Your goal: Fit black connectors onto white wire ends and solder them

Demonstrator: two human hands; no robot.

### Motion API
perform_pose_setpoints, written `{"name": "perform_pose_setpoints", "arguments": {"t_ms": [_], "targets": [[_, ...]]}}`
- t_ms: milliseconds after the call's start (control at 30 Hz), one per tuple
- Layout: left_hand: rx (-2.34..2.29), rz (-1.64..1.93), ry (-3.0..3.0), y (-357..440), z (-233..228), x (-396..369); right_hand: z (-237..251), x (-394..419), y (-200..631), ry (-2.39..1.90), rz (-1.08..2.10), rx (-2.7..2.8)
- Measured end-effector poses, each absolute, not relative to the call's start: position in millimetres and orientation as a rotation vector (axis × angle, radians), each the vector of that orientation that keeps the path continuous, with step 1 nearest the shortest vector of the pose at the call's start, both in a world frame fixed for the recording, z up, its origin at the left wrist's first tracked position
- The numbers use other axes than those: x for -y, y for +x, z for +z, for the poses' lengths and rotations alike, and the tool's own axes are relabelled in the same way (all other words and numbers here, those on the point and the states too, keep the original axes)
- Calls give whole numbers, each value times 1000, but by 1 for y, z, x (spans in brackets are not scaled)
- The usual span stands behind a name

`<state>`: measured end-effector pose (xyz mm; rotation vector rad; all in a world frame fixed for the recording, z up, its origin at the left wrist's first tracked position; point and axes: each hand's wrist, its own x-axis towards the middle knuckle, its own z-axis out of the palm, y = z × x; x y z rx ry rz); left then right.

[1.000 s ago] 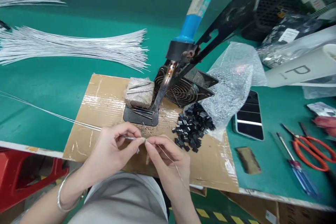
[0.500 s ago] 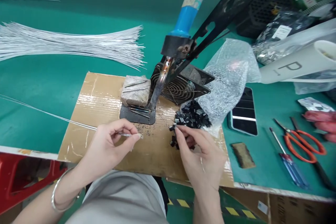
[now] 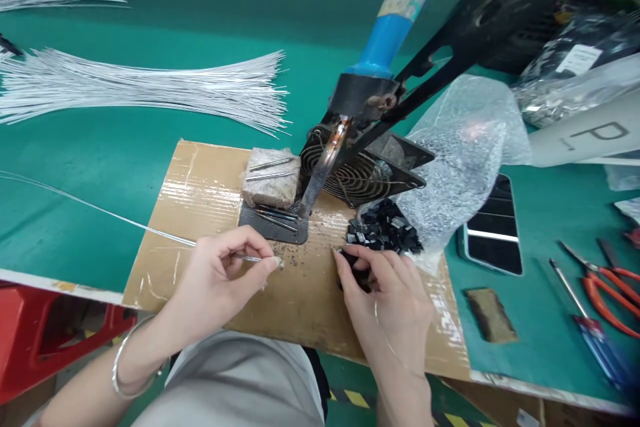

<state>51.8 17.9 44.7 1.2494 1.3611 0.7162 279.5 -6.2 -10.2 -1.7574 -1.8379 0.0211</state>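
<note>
My left hand (image 3: 235,280) is closed, thumb and fingers pinching thin silvery-white wires (image 3: 170,235). They trail off to the left, and their short ends poke out past the fingertips. My right hand (image 3: 390,300) is low over the cardboard (image 3: 300,320), thumb and forefinger pinched around what looks like a small black piece, mostly covered by the fingers. Just beyond it lies a pile of small black pieces (image 3: 390,230). Between the hands, further back, a blue-handled soldering iron (image 3: 385,47) points down at a dark plate (image 3: 275,230) bearing thin metal rods.
A wrapped block (image 3: 273,190) with two rods, a black fan (image 3: 350,173) and bubble wrap (image 3: 460,147) stand behind. A bundle of white wires (image 3: 145,87) lies back left. On the right are a phone (image 3: 493,227), a brown block (image 3: 491,315), a screwdriver (image 3: 590,333) and orange-handled scissors (image 3: 610,290).
The view has shifted, so most things sit further right. My right hand's fingertips have drawn back from the pile's front edge and closed together. My left hand keeps its pinch on the wires.
</note>
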Motion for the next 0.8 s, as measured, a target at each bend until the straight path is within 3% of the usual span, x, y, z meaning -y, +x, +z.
{"name": "perform_pose_setpoints", "arguments": {"t_ms": [333, 567, 800], "targets": [[-1386, 793, 1217, 54, 49, -21, 1, 8, 272, -1718, -41, 1682], [-1396, 797, 1219, 56, 47, -21, -2, 17, 262, -1826, 445, 1152], [-1413, 751, 1207, 57, 46, -22, 3, 20, 248, -1623, 759, 1119]]}}
